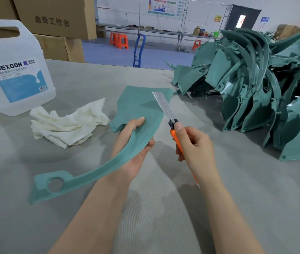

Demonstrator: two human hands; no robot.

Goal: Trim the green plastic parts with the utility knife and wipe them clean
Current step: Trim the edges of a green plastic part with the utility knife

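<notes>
Above table [163, 220], left grip [133, 150] clasping green part [139, 105] mid-curve, right grip [195, 150] clenching utility knife [164, 108], perhaps touching it

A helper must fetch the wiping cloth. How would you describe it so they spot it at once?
On the grey table, find the big white jug at the left. The cloth lies crumpled beside its base, left of the green part that the left hand holds. It is the only soft, cream thing there.
</notes>
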